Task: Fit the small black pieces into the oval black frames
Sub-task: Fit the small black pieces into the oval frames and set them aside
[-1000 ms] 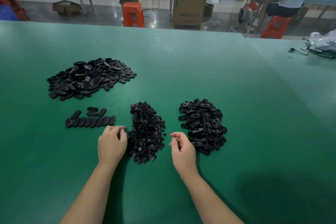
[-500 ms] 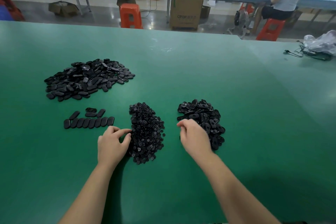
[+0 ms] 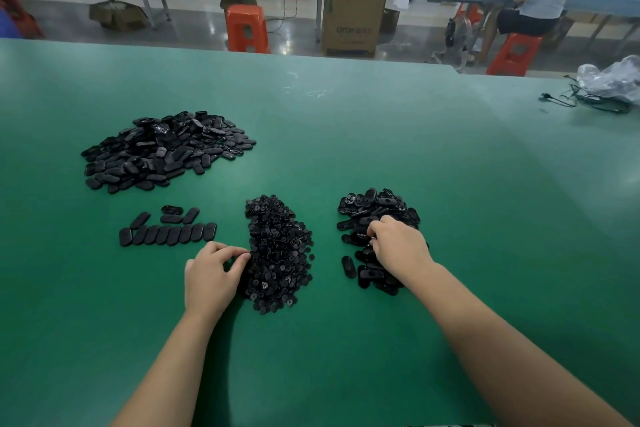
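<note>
A heap of small black pieces (image 3: 278, 253) lies in front of me on the green table (image 3: 346, 135). To its right is a pile of oval black frames (image 3: 377, 210). My left hand (image 3: 211, 276) rests at the left edge of the small-piece heap, thumb and forefinger pinching a piece there. My right hand (image 3: 398, 246) lies on the frame pile, fingers curled down round an oval frame. What sits under its palm is hidden.
A large pile of black ovals (image 3: 162, 149) lies at the far left. A neat row of ovals (image 3: 168, 234), with three loose ones behind it, lies nearer. A plastic bag (image 3: 613, 80) and cables (image 3: 581, 100) sit at the far right edge.
My right hand has moved from beside the frame pile forward and right onto it, its fingers curling in. My left hand has shifted right, its fingertips reaching the small-piece heap.
</note>
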A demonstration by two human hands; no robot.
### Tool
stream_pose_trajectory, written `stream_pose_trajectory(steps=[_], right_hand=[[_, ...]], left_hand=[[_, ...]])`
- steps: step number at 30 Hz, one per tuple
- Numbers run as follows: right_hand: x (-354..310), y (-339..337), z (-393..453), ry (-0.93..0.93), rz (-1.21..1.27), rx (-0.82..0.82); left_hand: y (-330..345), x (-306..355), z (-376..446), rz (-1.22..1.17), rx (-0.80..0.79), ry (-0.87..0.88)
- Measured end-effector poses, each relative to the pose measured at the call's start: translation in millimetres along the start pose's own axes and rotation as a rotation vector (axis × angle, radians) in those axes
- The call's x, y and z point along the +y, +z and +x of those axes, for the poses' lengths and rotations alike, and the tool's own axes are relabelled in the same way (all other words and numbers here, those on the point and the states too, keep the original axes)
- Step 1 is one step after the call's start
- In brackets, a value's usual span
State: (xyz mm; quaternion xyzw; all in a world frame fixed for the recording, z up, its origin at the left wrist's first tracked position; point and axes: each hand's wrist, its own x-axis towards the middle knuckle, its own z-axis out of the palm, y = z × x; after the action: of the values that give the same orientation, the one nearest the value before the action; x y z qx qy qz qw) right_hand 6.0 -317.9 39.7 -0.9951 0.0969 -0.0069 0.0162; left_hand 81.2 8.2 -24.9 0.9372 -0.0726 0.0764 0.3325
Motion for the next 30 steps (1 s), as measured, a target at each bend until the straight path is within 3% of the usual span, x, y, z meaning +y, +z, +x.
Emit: stream_pose_trajectory(steps=[5,10,17,23,30], right_hand=[[-1.3,1.9,-2.5,0.002,0.056,0.097],[-15.1,-3.2,-2.1,0.156,0.617,0.235],[-67.9,14.0,-20.8,0.277,1.221,0.12],[-93.7,39.5,-41.8,0.381,1.44,0.126],[-91.6,45.3,-49.7,0.308,1.474,0.122]], left_hand=[[0.0,-0.2,1.1,-0.023,0.004,-0.013],[-2.1,3.9,0.6,-0.132,0.061,-0.06],[-3.2,4.7,-1.0,-0.178,0.084,-0.131],[-4.6,8.3,-2.4,-0.157,0.051,-0.138],[-5.9,9.5,-4.0,-0.168,0.061,-0.152]])
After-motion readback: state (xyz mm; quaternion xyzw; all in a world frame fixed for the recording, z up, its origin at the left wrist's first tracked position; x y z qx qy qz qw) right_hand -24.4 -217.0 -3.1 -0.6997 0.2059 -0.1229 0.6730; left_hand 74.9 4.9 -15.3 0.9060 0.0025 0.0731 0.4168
